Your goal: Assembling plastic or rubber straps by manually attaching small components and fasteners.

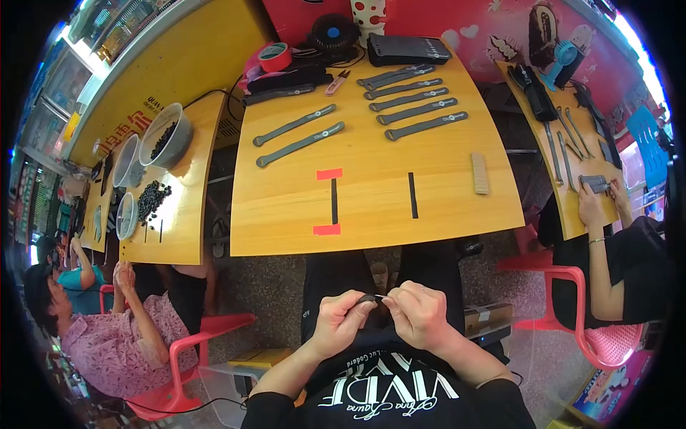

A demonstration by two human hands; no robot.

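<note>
My left hand [339, 323], just beyond the front edge of the middle table, is closed on a small dark curved piece [367, 299]. Its thumb and forefinger pinch the piece. Close against it, my right hand [416, 314] is closed too, with a thin pale sliver showing at its fingertips; what it grips is mostly hidden. Across the table from my hands lie two flat grey straps [300, 145], each with a rounded end. Several more grey straps [423, 110] lie in a row at the far right.
Black tape lines [334, 201] and red tape mark the wooden table [457, 222], beside a tan ribbed strip [479, 174]. Small red-handled snips [336, 83], a tape roll [275, 57] and a fan [333, 36] sit at the back. Co-workers sit left [128, 336] and right [607, 264].
</note>
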